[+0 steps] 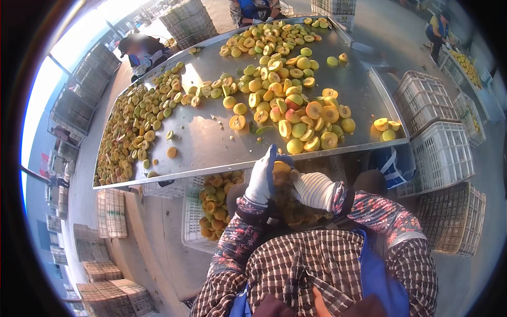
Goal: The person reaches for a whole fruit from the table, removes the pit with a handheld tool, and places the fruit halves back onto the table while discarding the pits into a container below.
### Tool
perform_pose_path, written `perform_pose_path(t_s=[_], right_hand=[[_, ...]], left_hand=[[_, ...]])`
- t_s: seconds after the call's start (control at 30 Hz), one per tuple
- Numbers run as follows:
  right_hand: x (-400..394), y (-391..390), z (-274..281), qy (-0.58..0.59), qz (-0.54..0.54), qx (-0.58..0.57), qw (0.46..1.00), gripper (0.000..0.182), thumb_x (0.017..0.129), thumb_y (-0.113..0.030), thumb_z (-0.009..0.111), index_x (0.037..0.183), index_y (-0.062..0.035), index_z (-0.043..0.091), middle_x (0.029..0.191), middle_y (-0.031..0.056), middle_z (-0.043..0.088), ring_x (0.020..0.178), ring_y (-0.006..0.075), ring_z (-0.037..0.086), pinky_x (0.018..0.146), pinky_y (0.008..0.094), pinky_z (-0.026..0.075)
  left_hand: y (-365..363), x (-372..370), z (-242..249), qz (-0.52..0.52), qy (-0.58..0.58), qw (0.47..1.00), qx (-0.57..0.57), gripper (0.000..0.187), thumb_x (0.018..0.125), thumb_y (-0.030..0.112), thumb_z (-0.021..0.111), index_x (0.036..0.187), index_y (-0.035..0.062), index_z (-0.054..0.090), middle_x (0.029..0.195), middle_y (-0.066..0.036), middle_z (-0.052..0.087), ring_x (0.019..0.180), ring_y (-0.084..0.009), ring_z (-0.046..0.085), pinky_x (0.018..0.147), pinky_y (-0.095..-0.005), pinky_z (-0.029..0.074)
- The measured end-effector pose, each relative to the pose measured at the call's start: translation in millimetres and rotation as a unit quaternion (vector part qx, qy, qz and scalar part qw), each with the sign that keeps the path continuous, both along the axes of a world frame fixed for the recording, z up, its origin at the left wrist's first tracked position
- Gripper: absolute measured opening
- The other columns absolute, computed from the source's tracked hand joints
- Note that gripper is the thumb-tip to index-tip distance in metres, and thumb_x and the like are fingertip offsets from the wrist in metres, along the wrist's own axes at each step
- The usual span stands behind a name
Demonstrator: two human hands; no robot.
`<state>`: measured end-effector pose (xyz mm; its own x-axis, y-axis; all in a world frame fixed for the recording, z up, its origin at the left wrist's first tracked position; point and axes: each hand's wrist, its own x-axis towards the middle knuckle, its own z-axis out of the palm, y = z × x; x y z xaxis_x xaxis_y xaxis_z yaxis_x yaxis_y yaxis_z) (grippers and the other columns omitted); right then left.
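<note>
In front of my body, just below the table's near edge, my two gloved hands meet. My left hand [262, 177], in a white glove with a blue palm, closes around a cut yellow peach [281, 168], its thumb pointing up. My right hand [315, 190], in a striped glove, is curled close beside that peach; its fingertips are partly hidden, and what they hold cannot be made out. Nearest to both hands on the metal table [203, 142] lies a heap of halved and whole peaches [301, 116].
More halves [140, 119] cover the table's left side. A white crate of peach halves [193, 222] stands below, left of my knees. Stacked crates [441, 153] and a blue bag [392, 166] are at the right. Co-workers [143, 53] sit around the table.
</note>
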<state>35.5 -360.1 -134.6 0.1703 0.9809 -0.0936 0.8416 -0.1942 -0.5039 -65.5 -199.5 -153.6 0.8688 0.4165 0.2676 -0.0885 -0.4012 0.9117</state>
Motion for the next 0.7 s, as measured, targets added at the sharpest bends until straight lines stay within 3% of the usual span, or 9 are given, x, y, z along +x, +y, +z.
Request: perform_pose_path(t_s=[0.07, 0.13, 0.3, 0.37, 0.43, 0.47, 0.5, 0.57, 0.7], right_hand=[[-8, -1, -8, 0.089, -0.019, 0.031, 0.995, 0.032, 0.095, -0.024, 0.054, 0.114, 0.0016, 0.050, 0.088, 0.0236, 0.067, 0.085, 0.0426, 0.066, 0.071, 0.0479, 0.052], [-17, -2, -24, 0.182, -0.025, 0.096, 0.978, 0.031, 0.096, -0.022, 0.054, 0.116, 0.0021, 0.050, 0.094, 0.0238, 0.066, 0.090, 0.0424, 0.065, 0.076, 0.0462, 0.052], [-8, 5, -40, 0.398, 0.019, 0.175, 0.900, 0.035, 0.099, -0.026, 0.057, 0.121, -0.0008, 0.049, 0.110, 0.0191, 0.066, 0.101, 0.0345, 0.064, 0.091, 0.0408, 0.049], [-9, 4, -41, 0.425, 0.001, 0.189, 0.886, 0.032, 0.100, -0.035, 0.056, 0.118, -0.0083, 0.052, 0.093, 0.0104, 0.066, 0.078, 0.0258, 0.066, 0.073, 0.0370, 0.054], [-3, -4, -6, 0.704, -0.096, -0.106, 0.696, 0.026, 0.102, -0.039, 0.051, 0.111, -0.0148, 0.054, 0.072, 0.0013, 0.056, 0.053, 0.0155, 0.057, 0.048, 0.0295, 0.048], [-15, -4, 11, 0.715, -0.158, -0.090, 0.675, 0.023, 0.103, -0.041, 0.048, 0.104, -0.0183, 0.054, 0.063, -0.0038, 0.045, 0.041, 0.0079, 0.044, 0.036, 0.0230, 0.034], [-13, -5, 3, 0.714, -0.159, -0.094, 0.675, 0.023, 0.103, -0.041, 0.048, 0.104, -0.0183, 0.054, 0.063, -0.0038, 0.045, 0.041, 0.0079, 0.044, 0.036, 0.0230, 0.034], [-7, -6, -18, 0.796, -0.110, -0.085, 0.589, 0.024, 0.103, -0.041, 0.049, 0.104, -0.0176, 0.054, 0.064, -0.0032, 0.047, 0.043, 0.0089, 0.045, 0.037, 0.0238, 0.035], [-6, -9, -21, 0.864, -0.108, -0.079, 0.486, 0.032, 0.102, -0.041, 0.051, 0.105, -0.0096, 0.054, 0.067, -0.0022, 0.047, 0.044, 0.0090, 0.046, 0.036, 0.0209, 0.033]], left_hand=[[-1, 2, -2, -0.019, 0.011, 1.000, -0.017, 0.048, 0.104, 0.041, 0.047, 0.096, -0.0025, 0.066, 0.089, -0.011, 0.069, 0.078, -0.0205, 0.066, 0.074, -0.0318, 0.054], [-9, 6, 5, 0.037, 0.040, 0.895, -0.443, 0.047, 0.103, 0.040, 0.049, 0.096, -0.0033, 0.066, 0.089, -0.011, 0.069, 0.076, -0.0208, 0.067, 0.072, -0.0319, 0.054], [-12, 5, 11, 0.035, 0.030, 0.899, -0.435, 0.048, 0.103, 0.040, 0.048, 0.096, -0.0041, 0.066, 0.088, -0.011, 0.069, 0.075, -0.0211, 0.068, 0.069, -0.0300, 0.055], [-15, 6, 9, 0.032, 0.046, 0.890, -0.453, 0.048, 0.104, 0.040, 0.047, 0.096, -0.0038, 0.065, 0.087, -0.011, 0.069, 0.075, -0.0209, 0.068, 0.069, -0.0292, 0.055], [-19, 10, 0, 0.033, -0.059, 0.974, -0.217, 0.045, 0.104, 0.039, 0.045, 0.099, -0.0030, 0.062, 0.088, -0.012, 0.068, 0.075, -0.0211, 0.068, 0.070, -0.0299, 0.055], [-19, 10, 6, 0.022, -0.049, 0.933, -0.356, 0.041, 0.104, 0.037, 0.047, 0.101, -0.0019, 0.059, 0.089, -0.013, 0.067, 0.076, -0.0233, 0.068, 0.074, -0.0344, 0.056], [-21, 11, 11, 0.024, -0.051, 0.932, -0.359, 0.041, 0.104, 0.037, 0.047, 0.101, -0.0019, 0.059, 0.089, -0.013, 0.067, 0.076, -0.0233, 0.068, 0.074, -0.0344, 0.056], [-23, 13, 15, 0.063, -0.043, 0.811, -0.580, 0.039, 0.103, 0.036, 0.049, 0.102, -0.0015, 0.058, 0.090, -0.013, 0.066, 0.078, -0.0255, 0.067, 0.077, -0.0390, 0.057], [-22, 18, -3, 0.053, -0.064, 0.781, -0.619, 0.039, 0.101, 0.038, 0.052, 0.106, -0.0001, 0.058, 0.092, -0.013, 0.065, 0.088, -0.0295, 0.065, 0.078, -0.0450, 0.057]])
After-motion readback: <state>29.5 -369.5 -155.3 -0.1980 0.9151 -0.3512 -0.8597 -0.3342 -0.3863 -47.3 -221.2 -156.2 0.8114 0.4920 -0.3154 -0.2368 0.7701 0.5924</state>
